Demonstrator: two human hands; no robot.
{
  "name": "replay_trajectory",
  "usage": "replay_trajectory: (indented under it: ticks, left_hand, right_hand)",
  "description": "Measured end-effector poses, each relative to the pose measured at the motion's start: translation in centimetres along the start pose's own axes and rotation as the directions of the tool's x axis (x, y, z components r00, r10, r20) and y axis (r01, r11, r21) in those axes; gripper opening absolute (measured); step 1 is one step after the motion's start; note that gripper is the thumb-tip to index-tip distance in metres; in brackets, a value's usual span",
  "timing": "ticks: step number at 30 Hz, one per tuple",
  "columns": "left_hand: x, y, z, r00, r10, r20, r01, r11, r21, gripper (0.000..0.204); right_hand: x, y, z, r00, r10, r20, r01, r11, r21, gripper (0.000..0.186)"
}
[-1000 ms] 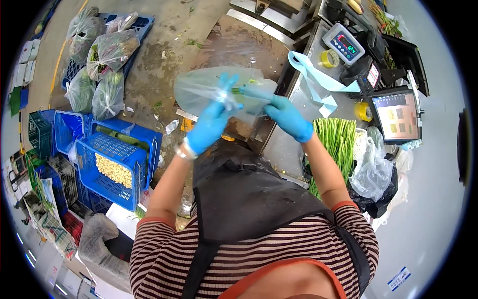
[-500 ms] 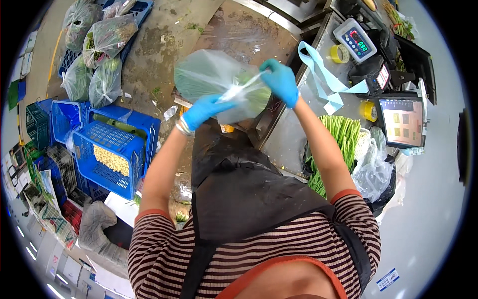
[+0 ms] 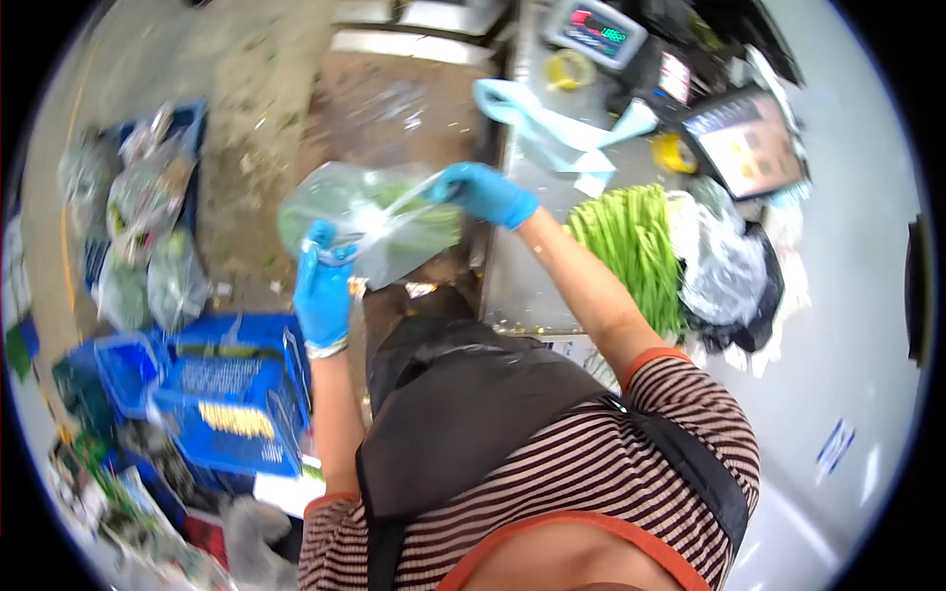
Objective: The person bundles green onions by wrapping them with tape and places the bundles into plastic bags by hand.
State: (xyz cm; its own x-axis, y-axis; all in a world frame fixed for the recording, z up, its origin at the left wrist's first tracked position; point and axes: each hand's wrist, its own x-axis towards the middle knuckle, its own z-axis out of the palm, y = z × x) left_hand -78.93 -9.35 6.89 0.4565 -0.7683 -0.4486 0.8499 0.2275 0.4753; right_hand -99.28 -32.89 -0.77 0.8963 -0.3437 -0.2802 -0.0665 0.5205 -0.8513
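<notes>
A clear plastic bag [image 3: 330,204] of green leafy vegetables hangs between my two gloved hands, gathered into a twisted knot in its middle. My right hand [image 3: 485,194], in a blue glove, pinches the drawn-out end of the bag to the right of the knot. On the near left side, my left hand [image 3: 323,288], also gloved in blue, has its fingers bent at the bag's edge and appears to grip the plastic there. Motion blur softens the fingertips.
On the metal table at right lie a bundle of green stems [image 3: 631,246], crumpled clear bags [image 3: 724,261], light-blue strips [image 3: 547,128], yellow tape rolls [image 3: 570,71], a scale [image 3: 596,32] and a screen [image 3: 744,143]. Blue crates [image 3: 232,394] and filled bags [image 3: 148,197] stand at left.
My left hand has shifted from the bag's knot to its left edge, fingers now pointing up. My view has turned, and the bag with both hands sits further left in it.
</notes>
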Motion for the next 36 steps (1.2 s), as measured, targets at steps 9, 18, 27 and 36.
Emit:
replay_trajectory:
  ticks: [9,18,27,36]
  left_hand:
    - [3.1,-1.4,1.9,0.925,-0.344,0.162,0.084,0.601,0.795,0.053]
    - [-1.8,1.7,0.7,0.981,-0.171,-0.092,0.158,0.426,0.891,0.013]
    - [5.5,-8.2,14.0,0.931,-0.03,0.365,-0.352,0.203,0.914,0.036]
    - [18.7,-33.7,29.4,0.84,-0.475,0.261,-0.103,0.334,0.937,0.069]
  right_hand:
    - [1.9,0.5,10.4,0.987,0.126,-0.096,-0.145,0.964,-0.225,0.027]
    - [3.4,5.6,3.9,0.695,-0.244,-0.677,-0.4,0.651,-0.645,0.024]
    - [-15.2,-6.1,-6.0,0.86,-0.236,-0.452,-0.053,0.841,-0.539,0.044]
    - [-24.3,-15.6,-22.6,0.417,-0.618,-0.666,-0.381,0.546,-0.746,0.024]
